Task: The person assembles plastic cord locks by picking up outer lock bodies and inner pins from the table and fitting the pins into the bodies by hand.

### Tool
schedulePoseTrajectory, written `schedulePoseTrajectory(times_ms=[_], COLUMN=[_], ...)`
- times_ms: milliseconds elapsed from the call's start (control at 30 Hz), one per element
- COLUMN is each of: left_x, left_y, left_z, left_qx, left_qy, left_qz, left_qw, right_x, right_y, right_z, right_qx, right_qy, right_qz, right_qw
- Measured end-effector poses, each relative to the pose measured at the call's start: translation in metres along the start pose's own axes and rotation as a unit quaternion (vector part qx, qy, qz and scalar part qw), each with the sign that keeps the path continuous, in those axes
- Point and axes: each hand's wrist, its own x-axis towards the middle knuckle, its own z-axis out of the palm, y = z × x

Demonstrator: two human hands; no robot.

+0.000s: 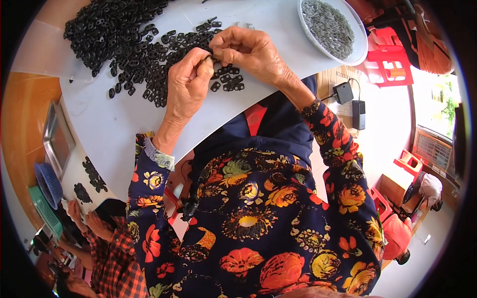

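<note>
"Where's our black part (214,57)?"
"Pinched between our left hand (189,82) and right hand (252,53), over the table (117,121)."
"Its long axis?"
"Mostly hidden; we can't tell which way it points."

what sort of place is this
Probably a small assembly workshop: heaped small black parts, a round tub of small translucent pieces, and a co-worker with similar black parts.

So I'm counting one left hand (189,82) and one right hand (258,54), plus black parts (117,35) running way past counting. One round tub (359,52) is holding greyish bits (327,30), also too many to tally. One metal tray (55,139), one blue basket (48,185), one green basket (45,212) and two black boxes (358,115) are sitting around too.
</note>
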Motion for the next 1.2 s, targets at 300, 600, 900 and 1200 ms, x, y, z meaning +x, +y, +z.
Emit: schedulePoseTrajectory(times_ms=[300, 600, 900, 1200], left_x=[0.0, 0.001, 0.001, 0.001], left_y=[0.0, -0.002, 0.003, 0.0], left_z=[0.001, 0.003, 0.003, 0.005], left_qx=[-0.045, -0.037, -0.069, -0.106], left_qy=[0.001, 0.04, 0.042, 0.046], left_qz=[-0.014, -0.004, -0.028, -0.007], left_qw=[0.999, 0.999, 0.996, 0.993], right_x=[0.003, 0.009, 0.006, 0.005], right_y=[-0.002, -0.006, 0.001, 0.002], right_z=[0.002, 0.006, 0.014, 0.025], right_qx=[-0.08, -0.094, -0.04, -0.011], right_qy=[-0.002, 0.047, 0.048, 0.108], right_qz=[0.034, 0.049, -0.011, -0.018], right_qw=[0.996, 0.993, 0.998, 0.994])
